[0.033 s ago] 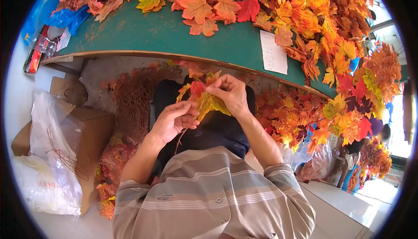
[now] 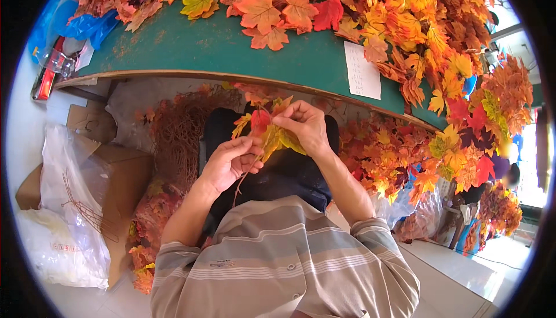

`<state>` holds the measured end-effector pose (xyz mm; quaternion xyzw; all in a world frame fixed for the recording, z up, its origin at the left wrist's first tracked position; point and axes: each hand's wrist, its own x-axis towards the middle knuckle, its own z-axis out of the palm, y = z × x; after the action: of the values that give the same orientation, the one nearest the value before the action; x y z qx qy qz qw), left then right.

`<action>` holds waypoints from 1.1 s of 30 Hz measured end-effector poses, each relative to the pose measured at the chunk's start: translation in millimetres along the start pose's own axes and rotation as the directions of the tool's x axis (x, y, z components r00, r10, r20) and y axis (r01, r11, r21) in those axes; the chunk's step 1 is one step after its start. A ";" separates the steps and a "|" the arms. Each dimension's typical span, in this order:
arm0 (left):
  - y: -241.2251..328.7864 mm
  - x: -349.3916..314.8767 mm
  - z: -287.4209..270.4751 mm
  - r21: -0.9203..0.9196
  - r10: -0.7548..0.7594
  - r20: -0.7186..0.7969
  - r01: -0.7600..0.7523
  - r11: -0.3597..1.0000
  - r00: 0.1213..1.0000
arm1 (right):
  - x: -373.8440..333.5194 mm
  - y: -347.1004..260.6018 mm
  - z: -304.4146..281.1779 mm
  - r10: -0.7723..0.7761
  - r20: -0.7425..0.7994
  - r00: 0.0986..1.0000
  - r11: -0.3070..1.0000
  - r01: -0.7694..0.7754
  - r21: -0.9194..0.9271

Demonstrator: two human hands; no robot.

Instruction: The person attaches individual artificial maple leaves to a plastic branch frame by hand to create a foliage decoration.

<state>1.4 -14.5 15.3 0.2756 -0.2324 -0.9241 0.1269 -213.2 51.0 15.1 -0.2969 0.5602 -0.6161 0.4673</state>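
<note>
Over my lap, both hands work on a leaf garland with a thin brown stem. My left hand is closed on this stem, thumb against curled fingers, and its lower end hangs below the hand. To the right, my right hand pinches with thumb and forefinger by the garland's red leaf; the exact spot gripped is hidden. Yellow leaves of the garland show between and under the hands. Orange leaves just behind overlap it, so its far end cannot be made out.
Ahead curves a green table heaped with artificial maple leaves and a paper slip. On the left stand a bundle of brown stems, a cardboard box and a plastic bag. More leaves lie under the table's right side.
</note>
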 end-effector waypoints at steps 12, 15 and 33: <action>0.9 -9.5 12.3 0.019 -0.019 -0.011 0.019 1.000 1.000 | -10.8 -0.5 -0.2 -0.058 -0.013 0.998 0.998 0.059 0.037; 2.0 -11.3 18.9 0.022 -0.028 0.004 0.028 0.999 1.000 | -9.8 -1.2 -1.0 -0.024 0.008 1.000 0.986 0.023 0.165; -28.6 10.8 -9.4 -0.346 -0.145 0.216 0.214 0.913 0.966 | 4.2 37.5 -12.5 0.032 0.108 0.994 0.825 -0.087 0.558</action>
<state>-5.1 2.8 -10.7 0.1798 -0.0402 -0.9805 0.0681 -216.9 54.7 -24.3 -0.1571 0.3408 -0.7240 0.5788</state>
